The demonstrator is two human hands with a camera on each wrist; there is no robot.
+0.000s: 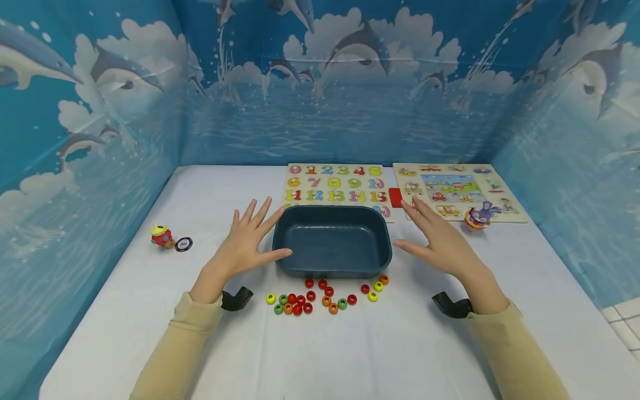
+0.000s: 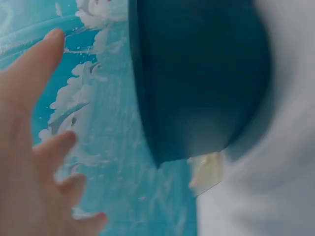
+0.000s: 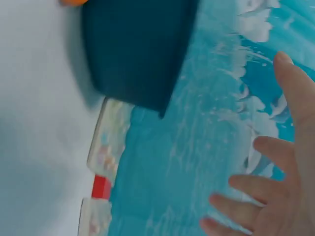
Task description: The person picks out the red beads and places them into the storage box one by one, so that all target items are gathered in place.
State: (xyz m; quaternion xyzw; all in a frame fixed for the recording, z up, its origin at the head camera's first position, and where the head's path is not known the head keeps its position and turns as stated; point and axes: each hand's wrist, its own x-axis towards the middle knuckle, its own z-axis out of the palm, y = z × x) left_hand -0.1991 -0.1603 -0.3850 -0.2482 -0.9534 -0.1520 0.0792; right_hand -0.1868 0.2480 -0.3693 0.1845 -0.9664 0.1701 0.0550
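Note:
A dark teal rectangular bin stands on the white table between the two hands, and nothing lies inside it. My left hand hovers at its left side with fingers spread. On the other side my right hand is spread too, its thumb close to the bin's right edge. Neither hand holds anything. In both wrist views the bin's side wall shows apart from the fingers. Just in front of the bin lie several small round beads in red, orange, yellow and green.
Behind the bin lie a number puzzle board and a picture puzzle board, with a red block between them. A purple rabbit figure is at right. A small red toy figure and a dark round chip sit at left.

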